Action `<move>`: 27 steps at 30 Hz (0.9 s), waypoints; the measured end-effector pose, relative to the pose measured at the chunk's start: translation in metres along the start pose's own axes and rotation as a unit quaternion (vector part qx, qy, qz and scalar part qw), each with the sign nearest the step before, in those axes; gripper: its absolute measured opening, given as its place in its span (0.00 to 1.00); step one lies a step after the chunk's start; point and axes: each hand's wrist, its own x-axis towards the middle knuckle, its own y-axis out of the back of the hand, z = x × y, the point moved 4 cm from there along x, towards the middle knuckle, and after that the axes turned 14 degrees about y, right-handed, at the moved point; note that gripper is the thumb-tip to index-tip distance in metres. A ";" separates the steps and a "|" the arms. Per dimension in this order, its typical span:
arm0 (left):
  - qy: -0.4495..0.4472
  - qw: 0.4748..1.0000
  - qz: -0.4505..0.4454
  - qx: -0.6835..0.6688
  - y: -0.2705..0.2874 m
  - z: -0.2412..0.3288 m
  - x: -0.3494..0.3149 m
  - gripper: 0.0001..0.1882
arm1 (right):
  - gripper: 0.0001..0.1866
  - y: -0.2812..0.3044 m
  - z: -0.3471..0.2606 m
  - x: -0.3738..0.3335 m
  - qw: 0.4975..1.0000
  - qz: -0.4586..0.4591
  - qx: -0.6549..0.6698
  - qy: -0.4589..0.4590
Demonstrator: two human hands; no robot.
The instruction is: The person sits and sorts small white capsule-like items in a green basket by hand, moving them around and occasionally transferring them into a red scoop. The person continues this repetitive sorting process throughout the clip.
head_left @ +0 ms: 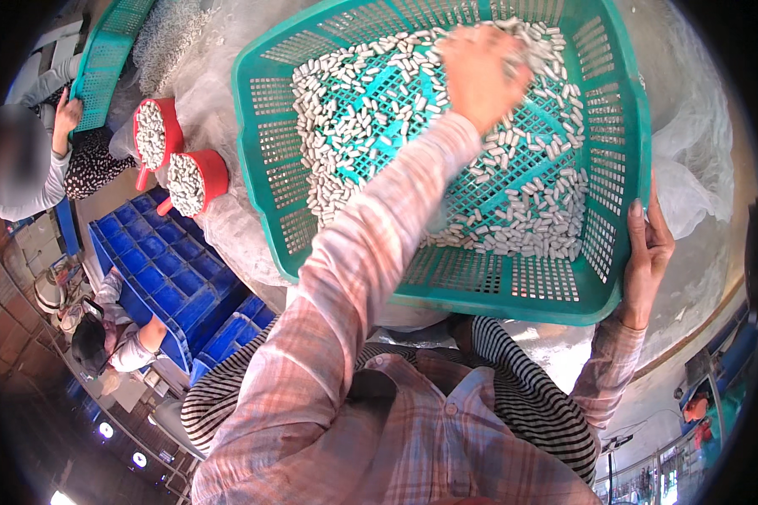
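Observation:
A large green plastic basket (606, 313) with slotted walls is in front of me, tilted in the view. Many small whitish, capsule-shaped pieces (547, 223) lie scattered over its mesh bottom, thickest along the sides. My left hand (484, 76) reaches across into the basket's far part, down among the pieces. Motion blurs its fingers, so whether they close on any pieces cannot be made out. At the basket's near right corner, my right hand (648, 252) grips the outer wall and rim, thumb against the side.
Two red scoops (215, 172) full of similar pieces stand left of the basket on clear plastic sheeting (227, 84), near a pale heap (164, 42). Beyond are blue compartmented crates (156, 261). Two other people work at the left, one holding another green basket (109, 76).

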 end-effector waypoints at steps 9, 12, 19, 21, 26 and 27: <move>-0.262 0.888 -0.379 0.003 0.086 -0.024 -0.157 0.18 | 0.24 0.010 0.003 -0.008 1.000 0.012 -0.023 -0.013; -0.143 0.922 -0.351 0.078 0.119 -0.106 -0.127 0.21 | 0.24 0.007 0.001 -0.007 1.000 0.012 0.009 -0.011; -0.019 0.971 -0.157 0.177 0.035 -0.035 -0.039 0.31 | 0.23 -0.003 0.001 0.005 0.999 0.013 0.017 -0.027; -0.066 0.967 -0.213 0.125 0.018 0.000 -0.062 0.33 | 0.23 -0.004 0.000 0.006 1.000 0.015 0.000 -0.020; -0.241 0.863 -0.428 0.117 0.065 0.002 -0.156 0.34 | 0.23 0.003 0.007 0.004 1.000 0.004 0.003 -0.022; -0.224 0.856 -0.449 0.122 0.077 -0.025 -0.159 0.34 | 0.23 0.005 0.007 0.003 1.000 0.003 -0.010 -0.011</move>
